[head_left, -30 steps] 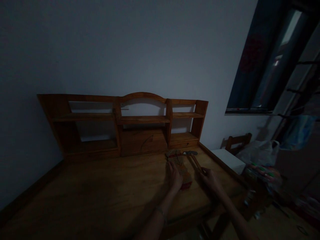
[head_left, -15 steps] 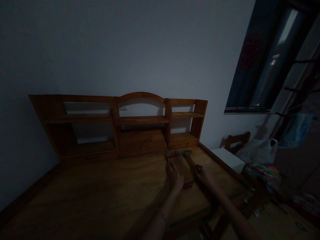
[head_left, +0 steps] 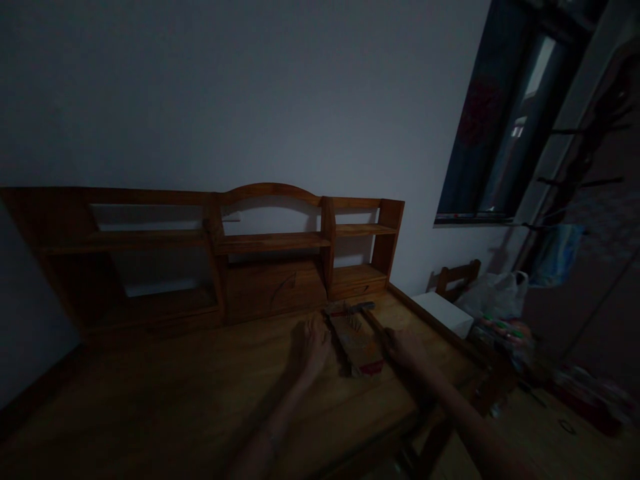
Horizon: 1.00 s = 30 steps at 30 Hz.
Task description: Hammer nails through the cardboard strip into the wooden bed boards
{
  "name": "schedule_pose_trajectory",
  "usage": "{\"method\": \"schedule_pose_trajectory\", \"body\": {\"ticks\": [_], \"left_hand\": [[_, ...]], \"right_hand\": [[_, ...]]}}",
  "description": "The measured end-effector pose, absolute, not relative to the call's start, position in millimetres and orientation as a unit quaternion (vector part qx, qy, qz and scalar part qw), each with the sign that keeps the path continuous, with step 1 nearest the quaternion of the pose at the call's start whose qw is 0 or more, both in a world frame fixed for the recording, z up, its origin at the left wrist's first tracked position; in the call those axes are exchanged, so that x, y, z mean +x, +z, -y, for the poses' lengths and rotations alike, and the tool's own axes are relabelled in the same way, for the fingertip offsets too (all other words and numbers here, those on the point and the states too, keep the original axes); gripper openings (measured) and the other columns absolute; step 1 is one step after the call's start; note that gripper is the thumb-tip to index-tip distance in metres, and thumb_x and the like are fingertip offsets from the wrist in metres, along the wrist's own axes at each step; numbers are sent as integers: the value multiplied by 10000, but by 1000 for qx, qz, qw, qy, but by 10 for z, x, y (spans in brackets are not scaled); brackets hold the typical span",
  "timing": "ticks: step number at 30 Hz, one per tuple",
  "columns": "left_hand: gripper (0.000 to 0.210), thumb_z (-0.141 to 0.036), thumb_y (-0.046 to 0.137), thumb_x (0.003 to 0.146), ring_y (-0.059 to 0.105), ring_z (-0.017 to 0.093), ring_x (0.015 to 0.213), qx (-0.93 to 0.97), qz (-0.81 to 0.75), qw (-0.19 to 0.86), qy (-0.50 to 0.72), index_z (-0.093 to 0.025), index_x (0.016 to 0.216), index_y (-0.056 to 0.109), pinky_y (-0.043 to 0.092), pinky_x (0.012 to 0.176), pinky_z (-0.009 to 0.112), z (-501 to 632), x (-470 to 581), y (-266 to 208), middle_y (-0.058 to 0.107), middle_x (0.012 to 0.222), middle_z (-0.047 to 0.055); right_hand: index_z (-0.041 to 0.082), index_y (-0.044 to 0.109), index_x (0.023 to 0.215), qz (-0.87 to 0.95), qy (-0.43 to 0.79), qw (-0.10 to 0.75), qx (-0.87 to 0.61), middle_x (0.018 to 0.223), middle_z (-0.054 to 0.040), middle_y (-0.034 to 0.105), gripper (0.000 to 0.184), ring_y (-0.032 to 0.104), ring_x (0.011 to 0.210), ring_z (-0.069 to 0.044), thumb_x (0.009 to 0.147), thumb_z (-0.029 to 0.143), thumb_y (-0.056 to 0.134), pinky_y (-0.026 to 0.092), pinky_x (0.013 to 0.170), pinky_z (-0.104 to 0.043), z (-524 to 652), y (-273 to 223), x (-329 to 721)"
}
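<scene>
A flat brown piece (head_left: pixel 353 340) with red ends lies on the wooden desk (head_left: pixel 200 387); whether it is board or cardboard is hard to tell in the dim light. Several thin nails (head_left: pixel 353 324) stick up from its far half. My left hand (head_left: pixel 315 347) rests on the desk just left of this piece, fingers forward and slightly apart, with nothing visible in them. To the right, my right hand (head_left: pixel 405 348) is closed around the wooden handle of a hammer (head_left: pixel 373 321). The hammer's dark head reaches over the far right corner of the piece.
A wooden shelf unit (head_left: pixel 270 243) stands along the desk's back edge, against the wall. Right of the desk are a white box (head_left: pixel 443 313), a wooden chair (head_left: pixel 457 275) and a white plastic bag (head_left: pixel 495 297). A dark window (head_left: pixel 490 127) is at upper right.
My left hand has moved left off the brown piece onto the desk, uncovering it. My right hand keeps hold of the hammer. The view has turned slightly right.
</scene>
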<state>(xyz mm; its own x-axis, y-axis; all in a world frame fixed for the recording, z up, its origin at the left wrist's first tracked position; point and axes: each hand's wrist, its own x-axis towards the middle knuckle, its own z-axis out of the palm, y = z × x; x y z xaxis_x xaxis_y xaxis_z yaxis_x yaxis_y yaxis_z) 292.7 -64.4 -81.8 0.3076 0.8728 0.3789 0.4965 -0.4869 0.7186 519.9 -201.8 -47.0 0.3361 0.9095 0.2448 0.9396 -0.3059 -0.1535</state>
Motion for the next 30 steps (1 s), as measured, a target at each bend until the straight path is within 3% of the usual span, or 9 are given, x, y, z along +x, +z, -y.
{"method": "schedule_pose_trajectory", "body": {"ticks": [6, 10, 14, 21, 24, 27, 30], "left_hand": [[516, -133, 339, 894, 231, 242, 1388, 796, -342, 150, 476, -146, 1409, 301, 266, 1129, 434, 387, 2478, -802, 238, 1470, 135], [487, -113, 337, 899, 291, 230, 1361, 801, -315, 138, 490, -191, 1379, 362, 285, 1121, 451, 373, 2392, -734, 315, 1429, 111], [492, -107, 347, 893, 330, 224, 1338, 795, -315, 149, 497, -217, 1372, 376, 295, 1114, 457, 404, 2379, -731, 344, 1409, 100], [511, -101, 342, 895, 318, 217, 1344, 802, -294, 168, 492, -231, 1389, 361, 275, 1123, 452, 441, 2336, -784, 341, 1419, 94], [494, -113, 331, 909, 308, 213, 1347, 803, -304, 169, 484, -222, 1390, 357, 263, 1130, 438, 426, 2336, -795, 338, 1422, 94], [494, -119, 337, 910, 304, 214, 1350, 805, -304, 173, 478, -218, 1394, 349, 265, 1129, 435, 413, 2349, -813, 327, 1428, 96], [508, -108, 355, 897, 313, 219, 1344, 804, -307, 178, 478, -219, 1393, 350, 274, 1123, 437, 402, 2358, -836, 327, 1424, 100]], "right_hand": [[101, 641, 1015, 587, -99, 139, -792, 819, -162, 701, 275, 652, 822, -294, 891, 305, 504, 440, 787, -400, 2017, -538, 5220], [91, 593, 1143, 562, -142, 212, -787, 1051, -218, 652, 360, 615, 983, -334, 930, 322, 416, 445, 843, -450, 1983, -428, 5122], [191, 438, 1335, 555, -156, 307, -757, 1245, -121, 578, 419, 585, 1091, -225, 989, 349, 262, 468, 909, -361, 1879, -242, 4836], [264, 248, 1464, 565, -131, 397, -711, 1517, -44, 282, 509, 273, 1378, -213, 974, 342, 363, 290, 1121, -420, 2079, -393, 4031], [266, 259, 1468, 602, -110, 364, -703, 1550, -39, 202, 542, 205, 1402, -259, 954, 350, 411, 250, 1130, -496, 2260, -710, 3862], [257, 284, 1462, 644, -57, 295, -704, 1505, -47, 323, 532, 253, 1387, -256, 957, 377, 404, 251, 1122, -534, 2339, -942, 3854], [243, 334, 1443, 645, -25, 257, -720, 1497, -42, 339, 498, 274, 1380, -234, 971, 399, 363, 264, 1123, -513, 2343, -972, 3877]]}}
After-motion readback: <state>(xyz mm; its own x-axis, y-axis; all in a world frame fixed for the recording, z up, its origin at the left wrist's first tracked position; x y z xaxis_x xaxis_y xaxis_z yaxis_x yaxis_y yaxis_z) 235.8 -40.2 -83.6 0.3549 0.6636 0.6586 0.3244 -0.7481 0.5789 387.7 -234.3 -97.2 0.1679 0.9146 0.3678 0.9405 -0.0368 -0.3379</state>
